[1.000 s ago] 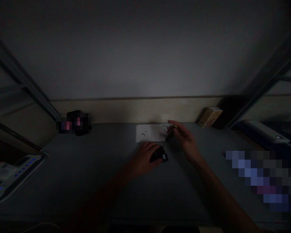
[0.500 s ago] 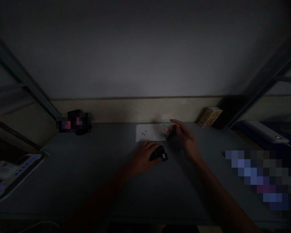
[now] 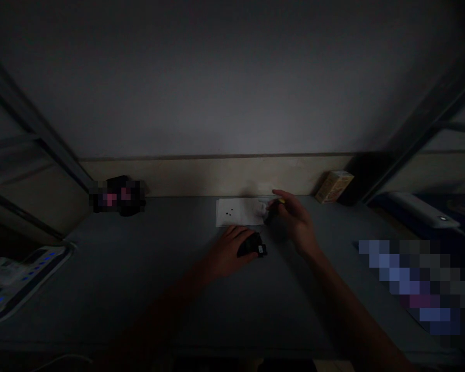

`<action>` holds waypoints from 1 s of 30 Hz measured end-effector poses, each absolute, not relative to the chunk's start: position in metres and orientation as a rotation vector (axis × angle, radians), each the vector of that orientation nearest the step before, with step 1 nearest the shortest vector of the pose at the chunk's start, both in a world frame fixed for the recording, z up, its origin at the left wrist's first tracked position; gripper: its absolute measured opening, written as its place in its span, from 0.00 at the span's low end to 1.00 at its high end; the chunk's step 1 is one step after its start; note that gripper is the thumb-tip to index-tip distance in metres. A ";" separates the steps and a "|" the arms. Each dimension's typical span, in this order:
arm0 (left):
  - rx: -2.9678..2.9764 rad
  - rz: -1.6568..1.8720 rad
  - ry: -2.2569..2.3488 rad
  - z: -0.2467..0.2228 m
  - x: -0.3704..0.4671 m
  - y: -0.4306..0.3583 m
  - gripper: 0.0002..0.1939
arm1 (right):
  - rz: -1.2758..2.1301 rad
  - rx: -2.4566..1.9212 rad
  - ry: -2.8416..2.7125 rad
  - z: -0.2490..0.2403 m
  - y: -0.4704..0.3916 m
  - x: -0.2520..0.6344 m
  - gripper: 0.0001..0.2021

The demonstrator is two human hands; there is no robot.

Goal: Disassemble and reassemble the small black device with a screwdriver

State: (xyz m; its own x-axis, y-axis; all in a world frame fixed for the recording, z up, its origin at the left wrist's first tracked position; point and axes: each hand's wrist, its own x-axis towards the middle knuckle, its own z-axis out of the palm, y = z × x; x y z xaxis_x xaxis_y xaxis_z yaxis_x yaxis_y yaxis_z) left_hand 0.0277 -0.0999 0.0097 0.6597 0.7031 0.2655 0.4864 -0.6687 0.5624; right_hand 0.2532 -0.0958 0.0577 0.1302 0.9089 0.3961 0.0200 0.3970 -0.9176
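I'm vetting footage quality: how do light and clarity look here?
Head view: dim throughout; head view: black, pale-labelled object partly covered by the left hand loses detail; head view: coarse mosaic blocks hide patches at left and right.

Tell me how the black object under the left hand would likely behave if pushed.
The black object is probably stiff, given its angular outline near the pale label. It looks low against the grey table, so it would likely slide sooner than tip or roll. The left hand partly covers it, so its weight is hard to judge.
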 end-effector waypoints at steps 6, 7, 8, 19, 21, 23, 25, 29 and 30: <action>2.419 0.637 0.943 0.010 0.027 -0.099 0.28 | 0.760 -0.999 -1.304 0.057 -0.097 0.247 0.10; 2.421 0.640 0.941 0.010 0.027 -0.099 0.28 | 0.696 -1.030 -1.307 0.058 -0.097 0.246 0.09; 2.425 0.643 0.936 0.010 0.027 -0.099 0.28 | 0.646 -1.059 -1.306 0.058 -0.097 0.246 0.08; 2.395 0.649 0.940 0.014 0.028 -0.101 0.27 | 0.782 -0.991 -1.297 0.062 -0.098 0.253 0.12; 2.392 0.645 0.942 0.015 0.028 -0.102 0.27 | 0.766 -0.995 -1.313 0.061 -0.097 0.252 0.13; 2.395 0.641 0.940 0.015 0.028 -0.102 0.28 | 0.710 -1.011 -1.323 0.059 -0.096 0.250 0.12; 2.409 0.639 0.940 0.014 0.028 -0.102 0.28 | 0.652 -1.039 -1.321 0.058 -0.096 0.249 0.10; 2.444 0.653 0.937 0.010 0.027 -0.101 0.28 | 0.696 -1.048 -1.305 0.059 -0.097 0.249 0.10; 2.448 0.656 0.938 0.010 0.027 -0.101 0.28 | 0.738 -1.023 -1.301 0.059 -0.097 0.249 0.11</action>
